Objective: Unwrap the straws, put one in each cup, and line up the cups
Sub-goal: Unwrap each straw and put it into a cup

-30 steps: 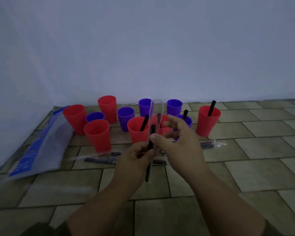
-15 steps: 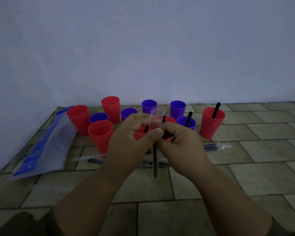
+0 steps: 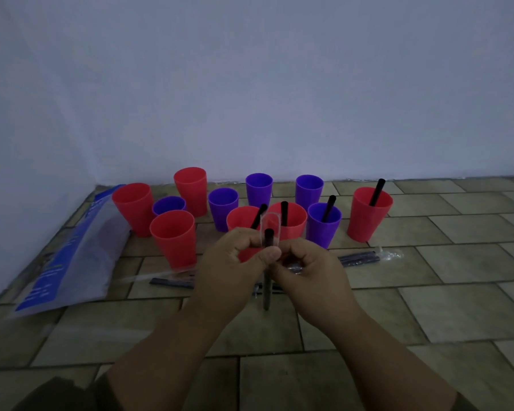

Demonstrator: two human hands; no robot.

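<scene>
Both hands meet in the middle of the view around one upright black straw [image 3: 267,287] in a clear wrapper [image 3: 270,225]. My left hand [image 3: 230,269] pinches the straw and wrapper near the top. My right hand [image 3: 310,274] grips the wrapper beside it. The straw's black tip pokes up inside the wrapper's looped top. Behind the hands stand several red and purple cups. Black straws stand in the far-right red cup [image 3: 368,213], a purple cup [image 3: 323,223] and two middle red cups [image 3: 288,219]. The front-left red cup [image 3: 174,237] has no straw.
Wrapped straws [image 3: 358,258] lie on the tiled floor to the right of my hands, and more wrapped straws [image 3: 172,282] lie to the left. A blue and clear plastic bag [image 3: 69,259] lies at the left by the wall. The wall stands close behind the cups.
The hands have stayed together on the straw. The wrapper's top now stands as a loop above the straw tip, and the straw sits slightly lower between the fingers.
</scene>
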